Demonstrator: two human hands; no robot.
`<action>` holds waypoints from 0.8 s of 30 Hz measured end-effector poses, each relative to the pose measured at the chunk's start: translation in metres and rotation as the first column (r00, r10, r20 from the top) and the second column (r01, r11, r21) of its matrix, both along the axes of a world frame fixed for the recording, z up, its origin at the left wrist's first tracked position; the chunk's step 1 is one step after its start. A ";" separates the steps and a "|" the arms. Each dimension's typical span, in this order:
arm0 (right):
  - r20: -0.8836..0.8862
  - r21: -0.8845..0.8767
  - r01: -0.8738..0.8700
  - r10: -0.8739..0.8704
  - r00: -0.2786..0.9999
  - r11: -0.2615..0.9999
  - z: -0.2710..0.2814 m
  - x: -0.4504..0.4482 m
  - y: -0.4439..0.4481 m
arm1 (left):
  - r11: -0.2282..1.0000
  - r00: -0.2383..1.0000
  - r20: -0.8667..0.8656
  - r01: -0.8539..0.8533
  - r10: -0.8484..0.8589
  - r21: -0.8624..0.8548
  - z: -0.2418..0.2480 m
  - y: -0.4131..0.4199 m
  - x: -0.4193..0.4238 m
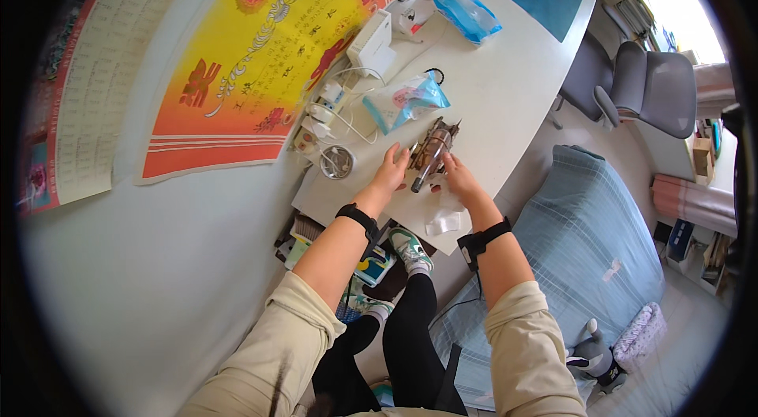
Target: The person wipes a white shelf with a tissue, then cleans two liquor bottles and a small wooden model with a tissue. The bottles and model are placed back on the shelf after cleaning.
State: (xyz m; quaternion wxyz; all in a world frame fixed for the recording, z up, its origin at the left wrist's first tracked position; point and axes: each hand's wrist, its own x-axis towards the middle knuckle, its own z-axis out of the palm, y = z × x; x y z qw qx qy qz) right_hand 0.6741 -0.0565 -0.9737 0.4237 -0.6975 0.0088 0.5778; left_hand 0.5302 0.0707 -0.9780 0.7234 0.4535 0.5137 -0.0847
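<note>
A brown model (437, 144) with ragged, bark-like edges is between my hands over the near end of the white table. A clear tube with a dark end (418, 183) lies along it, pointing toward me. My left hand (388, 173) is at the model's left side, thumb up; whether its fingers grip the edge is unclear. On the other side, my right hand (463, 179) has its fingertips against the model's right edge. Crumpled clear plastic (445, 218) is beneath my right hand. Small reddish spots show near both hands, too small to identify.
Beyond the model are a blue-and-white wipes pack (405, 102), a white router (372, 44) and a blue tissue pack (468, 13). Cables and a power strip (307, 141) run along the wall, near a round clear container (337, 162). A blue cloth-covered piece of furniture (586, 227) stands right.
</note>
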 end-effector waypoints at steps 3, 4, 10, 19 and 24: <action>0.342 -0.089 -0.122 0.146 0.928 0.989 -0.009 -0.008 0.003 | 0.989 0.984 0.118 -0.122 0.132 -0.083 -0.009 -0.006 0.012; 0.309 -0.051 -0.104 0.114 0.944 0.993 -0.010 -0.009 0.002 | 0.990 0.975 0.178 -0.118 0.131 -0.083 -0.011 -0.007 0.014; -0.011 0.095 0.026 -0.025 1.000 0.995 0.005 -0.012 -0.009 | 0.981 0.933 0.306 -0.168 0.191 -0.102 -0.006 -0.007 0.014; 0.209 0.228 0.135 -0.184 0.961 0.964 0.072 -0.034 -0.013 | 0.969 0.865 0.446 -0.245 0.232 -0.027 0.086 -0.017 0.003; 0.367 0.357 0.040 -0.179 0.913 0.933 0.152 -0.062 -0.029 | 0.913 0.725 0.579 -0.399 0.373 -0.088 0.162 -0.037 -0.022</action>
